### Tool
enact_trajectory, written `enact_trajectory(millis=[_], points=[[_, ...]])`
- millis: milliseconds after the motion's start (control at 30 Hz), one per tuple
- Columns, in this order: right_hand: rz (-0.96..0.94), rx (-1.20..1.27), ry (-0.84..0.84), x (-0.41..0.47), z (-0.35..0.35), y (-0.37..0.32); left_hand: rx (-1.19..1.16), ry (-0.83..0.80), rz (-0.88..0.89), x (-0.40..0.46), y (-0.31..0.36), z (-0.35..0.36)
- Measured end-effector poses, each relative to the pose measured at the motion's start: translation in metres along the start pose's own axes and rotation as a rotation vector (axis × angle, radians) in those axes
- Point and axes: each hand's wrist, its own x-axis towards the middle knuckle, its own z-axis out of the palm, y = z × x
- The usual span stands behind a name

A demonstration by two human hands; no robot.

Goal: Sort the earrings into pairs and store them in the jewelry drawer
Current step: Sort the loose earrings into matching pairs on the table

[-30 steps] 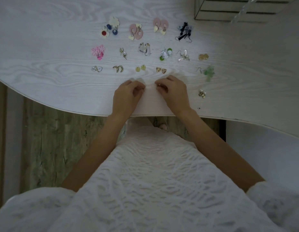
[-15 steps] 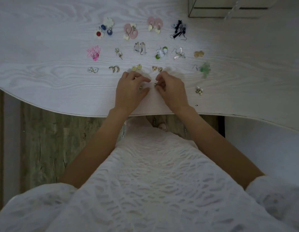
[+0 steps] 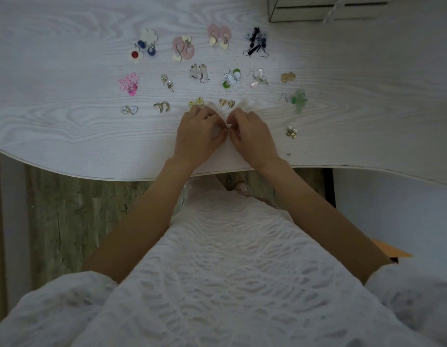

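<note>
Earrings are lying in small clusters across the pale wood-grain table (image 3: 54,136), in three rough rows. Far left: a pink filigree pair (image 3: 129,83) and below it a clear pair (image 3: 129,110). Next right: white flower pieces with red and blue beads (image 3: 143,46), a small stud pair (image 3: 167,82), gold crescents (image 3: 162,106). Toward the middle: pink discs with cream hearts (image 3: 183,48), a clear hooked pair (image 3: 199,72), a yellow-green pair (image 3: 196,102) sitting just beyond the left knuckles. Left hand (image 3: 197,136) and right hand (image 3: 252,136) are resting near the table's front edge, fingers curled inward, fingertips meeting between them; they are pinching something very small there, too tiny to identify. Both hands are covering the table beneath them. Just beyond the right hand: gold triangles (image 3: 227,103). Continuing right: a second pink disc pair (image 3: 219,39), a green-and-white cluster (image 3: 231,78), a dark blue dangling pair (image 3: 256,45), a pale petal pair (image 3: 259,78), an amber pair (image 3: 288,77), a green leaf pair (image 3: 296,99), and a small gold-and-white pair (image 3: 291,132) sitting apart, right of the right hand. At top right a drawer box (image 3: 317,13) is standing on the table, cut off by the frame, well apart from the hands. A white textured garment (image 3: 230,271) is filling the foreground. No writing or labels are readable.
</note>
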Motion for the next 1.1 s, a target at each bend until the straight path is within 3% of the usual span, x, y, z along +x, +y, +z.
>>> enact_trajectory(millis=[267, 500, 633, 800, 1100], points=[[-0.036, -0.077, 0.048, -0.001, -0.006, 0.009, -0.031, 0.030, -0.088, -0.004, -0.008, -0.005], [0.086, 0.001, 0.164, -0.014, -0.031, 0.031, -0.045, 0.072, -0.125, -0.011, -0.013, -0.011], [0.177, 0.022, 0.141, -0.032, -0.041, 0.041, -0.063, 0.127, -0.065, -0.018, -0.011, -0.015], [0.222, 0.030, 0.015, -0.035, -0.039, 0.037, -0.006, 0.017, 0.076, -0.003, 0.017, -0.002], [0.208, 0.004, 0.003, -0.017, -0.025, 0.028, -0.027, -0.070, 0.029, 0.012, 0.029, 0.002]])
